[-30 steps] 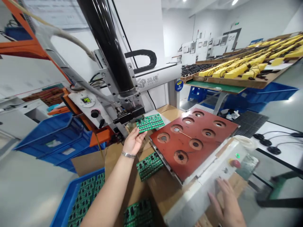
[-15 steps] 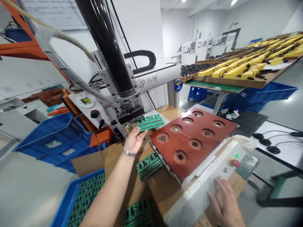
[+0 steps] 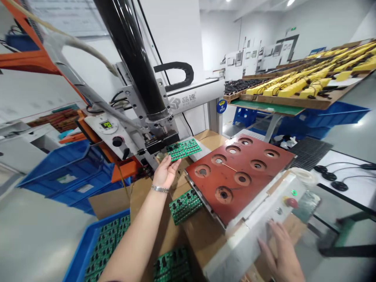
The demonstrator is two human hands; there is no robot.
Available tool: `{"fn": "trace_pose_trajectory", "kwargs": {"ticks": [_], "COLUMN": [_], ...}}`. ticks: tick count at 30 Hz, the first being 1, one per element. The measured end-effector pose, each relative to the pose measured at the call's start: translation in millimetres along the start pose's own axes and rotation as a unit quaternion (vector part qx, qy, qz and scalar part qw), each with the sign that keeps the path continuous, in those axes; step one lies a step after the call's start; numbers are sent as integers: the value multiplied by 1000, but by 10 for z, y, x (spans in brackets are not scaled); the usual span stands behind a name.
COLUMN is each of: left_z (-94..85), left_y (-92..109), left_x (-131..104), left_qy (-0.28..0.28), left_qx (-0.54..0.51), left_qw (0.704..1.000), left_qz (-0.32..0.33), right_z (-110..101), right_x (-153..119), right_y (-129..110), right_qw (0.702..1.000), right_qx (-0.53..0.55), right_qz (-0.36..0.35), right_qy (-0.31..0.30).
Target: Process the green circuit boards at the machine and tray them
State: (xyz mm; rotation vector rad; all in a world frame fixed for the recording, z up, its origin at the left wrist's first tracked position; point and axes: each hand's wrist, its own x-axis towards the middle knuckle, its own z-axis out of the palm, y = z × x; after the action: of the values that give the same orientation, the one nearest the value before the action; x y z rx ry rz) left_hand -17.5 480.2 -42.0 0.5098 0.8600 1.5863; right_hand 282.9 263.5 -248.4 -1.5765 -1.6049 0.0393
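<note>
Circuit board [image 3: 188, 149] in the left hand [image 3: 165, 172], raised at the left of the bench just beyond the far left corner of the red plate [image 3: 244, 162]. Thumb and fingers close on the board's near left end. Black block [image 3: 163, 143] of the machine head stands immediately to the left of the board; whether the two touch cannot be told. Black cylinder [image 3: 133, 58] rises from the head and, with the beam [image 3: 188, 98], blocks the view behind. Right hand [image 3: 283, 246], fingers loosely spread, lies at the white front panel [image 3: 237, 250], near the red button [image 3: 291, 202]; no object shows in it. The red plate, with its round recesses, separates the hands. Board stack [image 3: 185, 207] sits beside the plate's left edge; further boards [image 3: 172, 266] lie at the near edge of the scene. Left forearm passes between this stack and the blue tray [image 3: 76, 254], which also contains boards. Blue bins [image 3: 67, 166] occupy the left; yellow units [image 3: 293, 84] fill benches at the far right.
</note>
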Motion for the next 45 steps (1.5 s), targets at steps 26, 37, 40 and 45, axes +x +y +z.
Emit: {"fn": "trace_pose_trajectory", "kwargs": {"ticks": [26, 37, 40, 45], "left_z": [-4, -56, -110, -184], "left_y": [-2, -14, 8, 57], "left_x": [-19, -33, -92, -164], "left_qy": [2, 5, 11, 21], "left_qx": [2, -9, -14, -19], "left_qw": [1000, 1000, 1000, 1000], "left_qz": [-1, 2, 5, 3], "right_z": [-15, -6, 0, 8], "right_x": [13, -1, -10, -17], "right_y": [-47, -30, -23, -13], "right_qw": [1000, 1000, 1000, 1000], "right_qx": [4, 12, 12, 11], "right_qz": [13, 10, 10, 14], "right_qy": [-6, 1, 0, -7]}}
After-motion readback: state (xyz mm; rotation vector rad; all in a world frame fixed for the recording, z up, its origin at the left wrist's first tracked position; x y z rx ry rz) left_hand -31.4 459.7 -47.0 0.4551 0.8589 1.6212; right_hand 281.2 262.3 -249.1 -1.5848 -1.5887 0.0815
